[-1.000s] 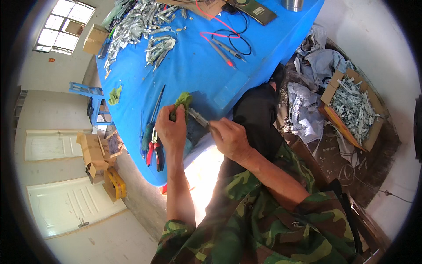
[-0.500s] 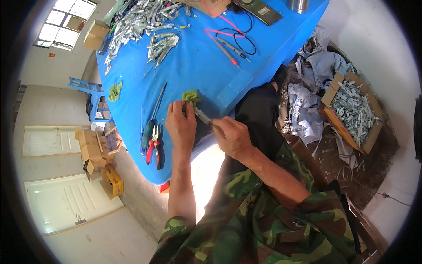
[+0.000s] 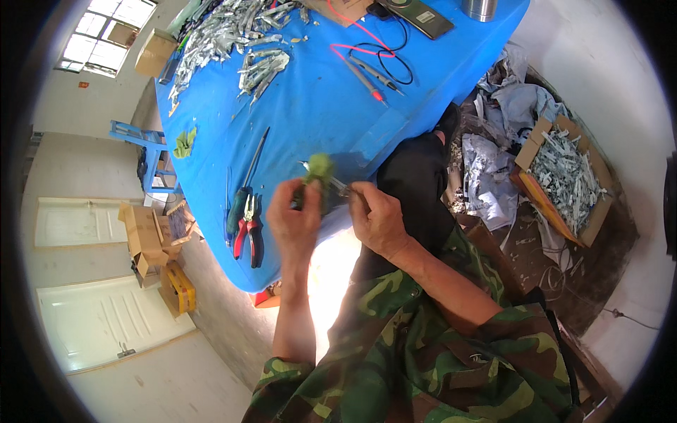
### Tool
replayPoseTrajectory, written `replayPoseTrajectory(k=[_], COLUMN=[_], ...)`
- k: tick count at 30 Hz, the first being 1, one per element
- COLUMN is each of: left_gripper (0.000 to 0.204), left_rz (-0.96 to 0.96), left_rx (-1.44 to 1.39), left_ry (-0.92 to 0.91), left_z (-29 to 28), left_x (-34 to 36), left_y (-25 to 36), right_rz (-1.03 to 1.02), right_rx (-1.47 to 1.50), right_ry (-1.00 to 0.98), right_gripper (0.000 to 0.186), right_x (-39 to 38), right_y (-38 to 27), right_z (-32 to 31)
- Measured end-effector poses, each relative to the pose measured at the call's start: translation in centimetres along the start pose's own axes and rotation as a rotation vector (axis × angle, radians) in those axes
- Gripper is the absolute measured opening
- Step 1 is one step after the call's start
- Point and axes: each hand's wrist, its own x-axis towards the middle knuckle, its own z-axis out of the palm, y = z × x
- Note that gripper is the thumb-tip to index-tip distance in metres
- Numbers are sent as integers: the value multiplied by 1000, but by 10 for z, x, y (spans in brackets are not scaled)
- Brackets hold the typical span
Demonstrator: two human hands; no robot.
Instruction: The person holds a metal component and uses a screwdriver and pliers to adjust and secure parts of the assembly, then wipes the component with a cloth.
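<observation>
My left hand (image 3: 295, 222) is closed on a small green cloth or scouring pad (image 3: 320, 170), which is smeared by motion. My right hand (image 3: 381, 222) pinches the end of a thin silvery strip (image 3: 339, 186). The strip's other end runs into the green piece, so how far it goes in is hidden. Both hands are above the near edge of the blue-covered table (image 3: 303, 127). Left of my left hand lie red-handled pliers (image 3: 247, 233) and a long screwdriver with a green handle (image 3: 238, 211).
Many silvery strips (image 3: 218, 42) lie heaped at the table's far left, with a second green scrap (image 3: 185, 143) nearer. Red and black probe leads (image 3: 367, 79) join a meter (image 3: 419, 17). A cardboard box of strips (image 3: 564, 173) stands on the floor at right.
The green piece has shifted slightly to the right and down the strip, with my left hand turning along with it. My right hand has moved slightly to the right.
</observation>
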Motion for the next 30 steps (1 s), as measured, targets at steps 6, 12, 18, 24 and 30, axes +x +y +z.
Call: replayPoseTrajectory(k=[6, 12, 18, 24, 30], left_gripper=[15, 15, 17, 22, 17], left_rz=[168, 133, 108, -144, 26], left_rx=[154, 213, 134, 37, 62], left_ry=[-3, 45, 63, 15, -69], left_z=[25, 25, 28, 9, 17], left_x=[-1, 36, 45, 25, -16], left_y=[5, -22, -35, -5, 9], right_rz=[37, 69, 165, 167, 129], right_rx=[55, 89, 184, 180, 166], right_ry=[-73, -124, -153, -173, -136], right_gripper=[16, 14, 19, 17, 14], right_x=[0, 2, 5, 3, 1], right_y=[7, 3, -4, 1, 9], right_z=[-2, -4, -6, -8, -4])
